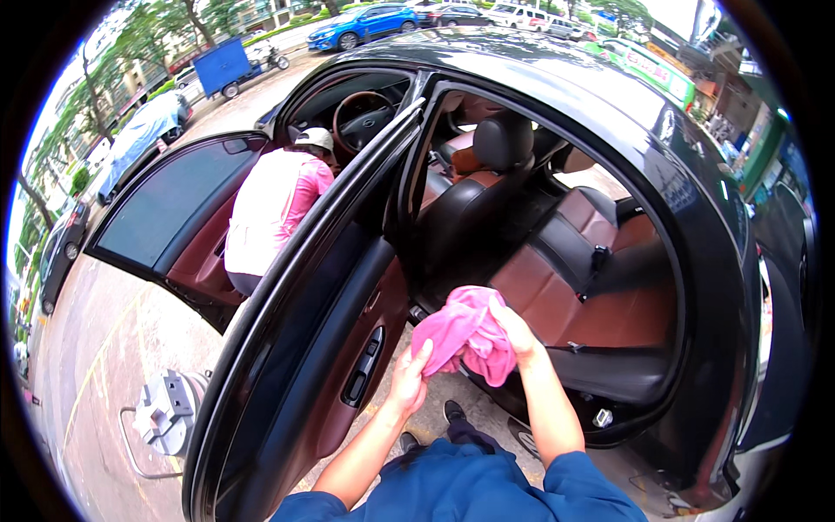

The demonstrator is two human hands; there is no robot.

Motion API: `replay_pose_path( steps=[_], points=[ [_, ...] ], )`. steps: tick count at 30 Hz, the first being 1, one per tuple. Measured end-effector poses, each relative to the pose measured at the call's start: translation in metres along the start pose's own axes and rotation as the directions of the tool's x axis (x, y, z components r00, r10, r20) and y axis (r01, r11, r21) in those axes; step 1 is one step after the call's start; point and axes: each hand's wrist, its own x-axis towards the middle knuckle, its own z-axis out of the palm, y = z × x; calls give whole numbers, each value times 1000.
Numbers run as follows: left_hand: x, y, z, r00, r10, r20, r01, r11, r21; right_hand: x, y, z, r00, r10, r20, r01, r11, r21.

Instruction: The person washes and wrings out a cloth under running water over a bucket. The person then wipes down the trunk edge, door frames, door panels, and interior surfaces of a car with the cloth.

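Note:
Between my two hands hangs a crumpled pink cloth [465,331], held out in front of the open rear doorway of a dark car. My left hand [410,376] grips its lower left side, thumb on top. On the cloth's right side, my right hand [515,331] is closed on a fold. Beyond the cloth lies the brown and black rear seat [600,300]. The open rear door [348,374], with a dark red inner panel and a window switch, stands just left of my left hand.
Another person in a pink top [274,204] leans into the front doorway beside the open front door [165,209]. A grey machine with a metal handle [165,413] stands on the ground at left. The car's roof [522,56] curves overhead; parked vehicles line the street behind.

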Motion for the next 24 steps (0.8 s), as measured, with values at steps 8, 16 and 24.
replay_pose_path(
  steps=[8, 16, 24],
  points=[
    [2, 18, 53, 979, 183, 86, -176, 981, -80, -45, 31, -27, 923, -190, -336, 18, 890, -456],
    [26, -30, 7, 998, 60, -8, -47, 864, 501, -80, 67, -25, 959, -225, -174, 174, 948, -267],
    [-6, -134, 27, 898, -244, 367, -22, 806, 591, -203, 56, -30, 914, -224, -339, 53, 893, -447]
  ],
)
